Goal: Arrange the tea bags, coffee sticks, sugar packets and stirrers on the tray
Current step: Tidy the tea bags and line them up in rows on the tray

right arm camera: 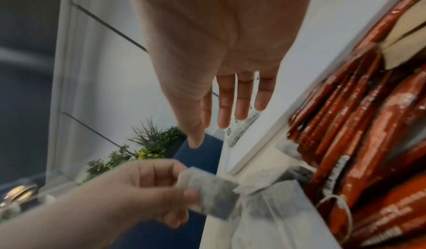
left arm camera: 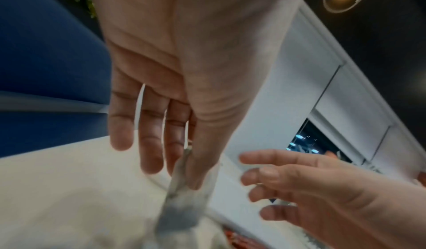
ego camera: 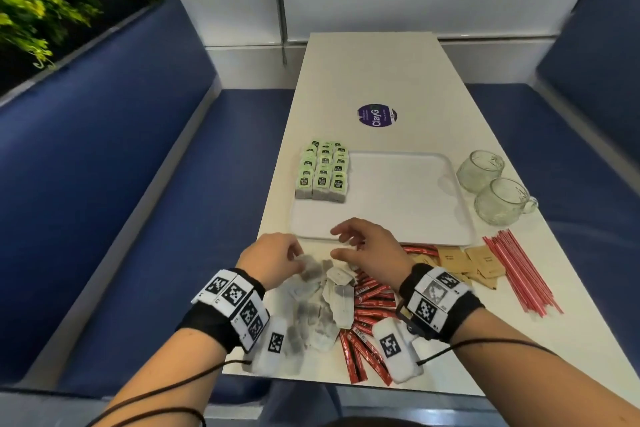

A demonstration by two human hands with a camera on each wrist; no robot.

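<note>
Grey paper tea bags [ego camera: 313, 308] are heaped at the near edge of the table [ego camera: 398, 80], right under the wrists. One tea bag [right arm camera: 212, 189] is pinched by the thumb and fingers of the left hand [ego camera: 273, 255], and it hangs down with its long side pointing at the heap. The right hand [ego camera: 367, 248] is held just beside it, with its fingers loose and spread and nothing in them. Red coffee sticks [ego camera: 367, 319] are piled to the right of the heap. A little farther off, just past both hands, the white tray [ego camera: 408, 191] is found. Its near rim is almost under the fingertips. Green tea bags [ego camera: 323, 172] are lined up in neat rows at its far left corner. So the held bag probably needs to be carried forward onto the tray, and the left hand is the nearer one for that side.
</note>
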